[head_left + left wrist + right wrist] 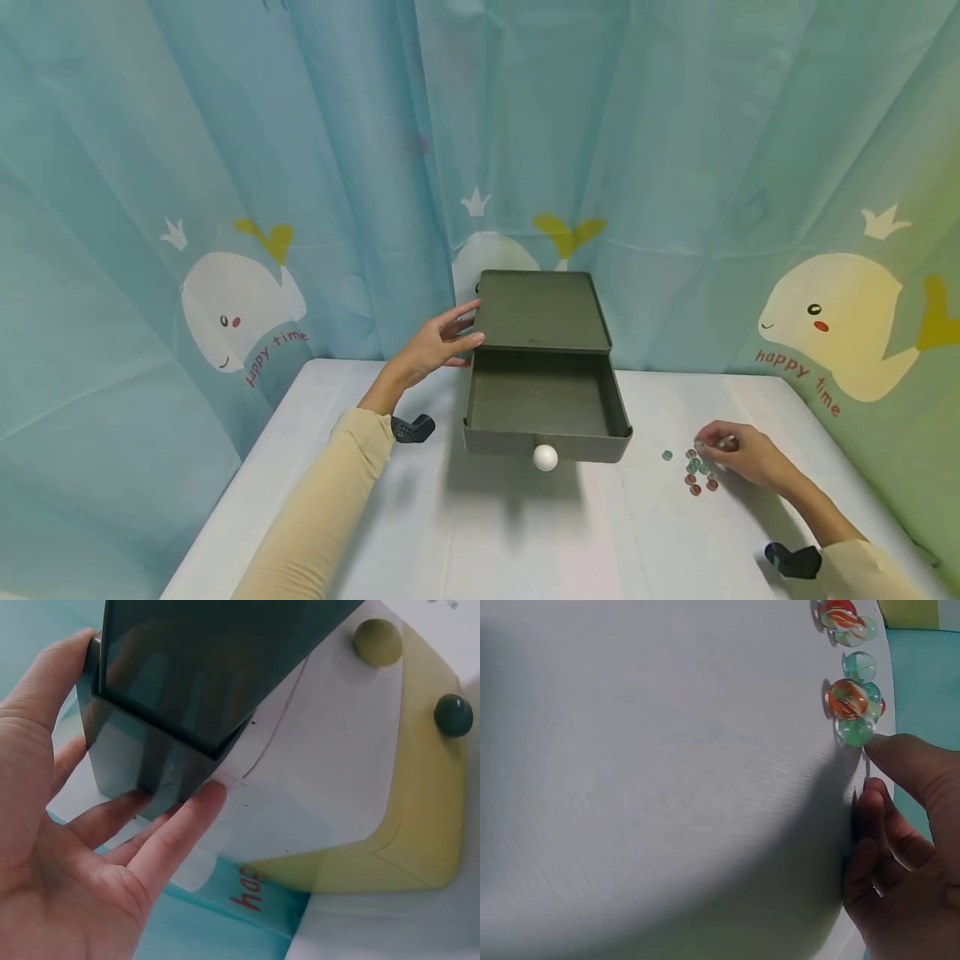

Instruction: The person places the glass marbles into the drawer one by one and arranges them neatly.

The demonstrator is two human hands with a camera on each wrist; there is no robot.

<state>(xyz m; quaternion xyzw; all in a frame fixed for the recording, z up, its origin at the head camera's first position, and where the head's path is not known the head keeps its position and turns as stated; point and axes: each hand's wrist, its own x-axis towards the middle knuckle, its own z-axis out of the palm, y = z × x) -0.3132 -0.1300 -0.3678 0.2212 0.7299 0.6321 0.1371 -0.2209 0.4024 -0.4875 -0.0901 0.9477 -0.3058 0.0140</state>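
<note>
A dark olive box stands on the table with its drawer pulled out; the drawer has a round white knob. My left hand rests on the box's left side. Its fingers lie nearly straight along the wall, and the thumb touches the upper edge, as the left wrist view also shows. At the right, my right hand pinches at a green glass marble with its fingertips, the other fingers curled in. Several green and orange marbles lie loosely grouped beside that hand.
The white table reaches back to a blue-green curtain printed with whales. One marble lies slightly apart, between the drawer and the group. Each wrist wears a dark device, the left one close to the box.
</note>
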